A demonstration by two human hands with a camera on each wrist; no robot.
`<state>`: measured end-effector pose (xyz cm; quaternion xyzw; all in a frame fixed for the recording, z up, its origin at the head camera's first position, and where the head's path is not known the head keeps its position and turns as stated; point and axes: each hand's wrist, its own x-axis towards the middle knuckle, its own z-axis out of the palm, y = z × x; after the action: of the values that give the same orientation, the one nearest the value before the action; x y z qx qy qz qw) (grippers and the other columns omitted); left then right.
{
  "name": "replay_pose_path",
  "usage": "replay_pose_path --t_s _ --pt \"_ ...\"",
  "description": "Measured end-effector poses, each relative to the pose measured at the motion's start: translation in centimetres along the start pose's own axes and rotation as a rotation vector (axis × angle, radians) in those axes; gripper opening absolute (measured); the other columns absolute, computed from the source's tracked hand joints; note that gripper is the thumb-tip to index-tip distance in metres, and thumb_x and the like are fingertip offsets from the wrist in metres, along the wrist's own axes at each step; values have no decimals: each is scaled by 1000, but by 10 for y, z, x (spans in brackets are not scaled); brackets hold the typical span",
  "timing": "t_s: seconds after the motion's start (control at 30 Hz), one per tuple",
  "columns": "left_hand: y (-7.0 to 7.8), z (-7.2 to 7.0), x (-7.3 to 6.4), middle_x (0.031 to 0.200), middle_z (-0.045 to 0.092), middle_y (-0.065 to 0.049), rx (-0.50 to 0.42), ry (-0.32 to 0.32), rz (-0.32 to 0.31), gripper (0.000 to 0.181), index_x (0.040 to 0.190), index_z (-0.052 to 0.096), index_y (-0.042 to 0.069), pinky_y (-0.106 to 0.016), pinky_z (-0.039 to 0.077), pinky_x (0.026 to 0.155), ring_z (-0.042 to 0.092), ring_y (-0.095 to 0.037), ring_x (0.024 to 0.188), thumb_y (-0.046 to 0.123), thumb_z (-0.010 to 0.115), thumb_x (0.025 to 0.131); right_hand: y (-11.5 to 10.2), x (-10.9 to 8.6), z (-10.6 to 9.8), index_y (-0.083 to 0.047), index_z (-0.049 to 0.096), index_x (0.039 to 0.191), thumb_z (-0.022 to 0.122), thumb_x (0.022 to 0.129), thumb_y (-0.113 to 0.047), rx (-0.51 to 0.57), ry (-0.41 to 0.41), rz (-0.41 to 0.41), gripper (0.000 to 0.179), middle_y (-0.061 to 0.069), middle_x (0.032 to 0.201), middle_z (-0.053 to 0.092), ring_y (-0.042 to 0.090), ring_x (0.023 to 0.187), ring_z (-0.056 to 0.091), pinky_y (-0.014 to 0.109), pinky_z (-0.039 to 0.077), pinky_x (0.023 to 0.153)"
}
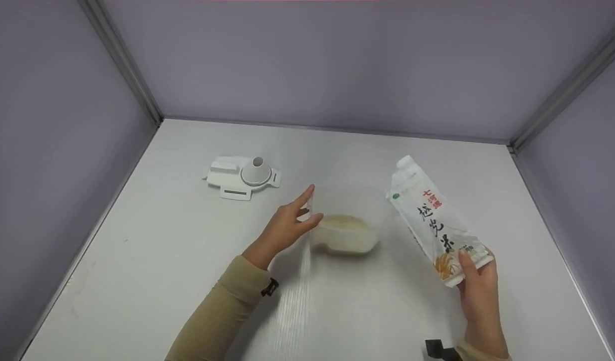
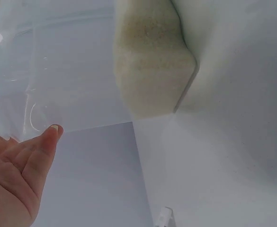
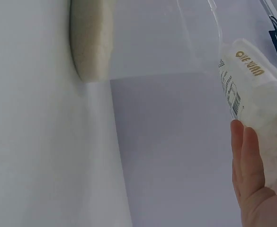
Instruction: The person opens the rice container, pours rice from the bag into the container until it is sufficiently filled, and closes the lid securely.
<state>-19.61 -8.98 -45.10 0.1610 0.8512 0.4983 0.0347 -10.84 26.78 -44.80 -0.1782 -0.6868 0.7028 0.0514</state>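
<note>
A clear plastic bag (image 1: pixel 345 200) stands at mid-table with pale rice (image 1: pixel 345 235) in its bottom. My left hand (image 1: pixel 287 220) holds the bag's left side near the top, thumb and index finger spread along the edge. The left wrist view has a fingertip of that hand (image 2: pixel 15 170) against the film. In my right hand (image 1: pixel 480 286) is a white rice packet (image 1: pixel 432 215), gripped by its lower end, thumb on the printed front. It leans up and left, its top close to the bag's right side. Pale grains fill its lower part (image 3: pixel 273 151) in the right wrist view.
A white plastic fitting with a cone-shaped spout (image 1: pixel 257 170) lies on the white table (image 1: pixel 162 240), left of the bag and farther back. Grey-purple panels (image 1: pixel 337 65) wall in the table at the back and both sides.
</note>
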Motion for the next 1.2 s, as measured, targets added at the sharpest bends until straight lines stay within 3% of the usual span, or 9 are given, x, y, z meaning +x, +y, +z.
replay_pose_path --t_s 0.27,0.8,1.2 --pt "-2 -1 -2 148 30 -8 -5 -3 4 67 148 25 29 -40 46 91 51 -33 117 44 56 91 0 2 -11 -22 23 139 46 98 -27 183 63 -44 47 1 132 40 11 109 52 22 50 81" --pt "-1 -6 -7 149 30 -3 -27 -12 -32 68 148 24 33 -38 45 94 49 -30 120 49 55 90 4 11 -23 -19 24 138 45 98 -28 272 132 -75 46 1 133 39 11 109 54 23 49 82" --pt "0 -4 -5 148 30 -4 -27 -22 -44 68 148 22 34 -45 43 95 49 -27 121 49 55 90 -2 24 -31 -24 21 141 46 97 -38 280 140 -23 52 0 135 35 13 113 49 22 49 84"
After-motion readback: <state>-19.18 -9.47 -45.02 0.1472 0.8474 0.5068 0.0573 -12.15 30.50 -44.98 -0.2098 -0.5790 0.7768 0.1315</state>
